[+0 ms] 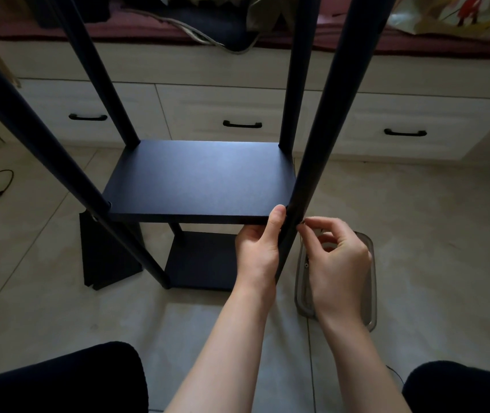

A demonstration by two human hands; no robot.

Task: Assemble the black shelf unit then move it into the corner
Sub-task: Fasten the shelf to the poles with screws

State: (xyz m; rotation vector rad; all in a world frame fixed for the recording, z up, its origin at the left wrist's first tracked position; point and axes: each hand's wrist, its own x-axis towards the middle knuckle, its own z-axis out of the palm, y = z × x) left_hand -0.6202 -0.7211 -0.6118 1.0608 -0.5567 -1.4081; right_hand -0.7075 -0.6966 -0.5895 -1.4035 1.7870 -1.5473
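Observation:
The black shelf unit stands on the tiled floor with four round posts. Its middle shelf board point(199, 180) sits level between them, and a lower board point(202, 260) shows beneath. My left hand point(257, 248) grips the front right corner of the middle board, thumb on top, fingers under. My right hand point(334, 260) pinches a small screw point(301, 223) against the front right post point(312, 162) at shelf height. The screw is mostly hidden by my fingertips.
A clear plastic tray point(367, 293) with small hardware lies on the floor under my right hand. A loose black board point(109, 251) lies left of the unit. White drawers point(237, 114) run behind. A cable point(2, 186) lies far left. My knees fill the bottom corners.

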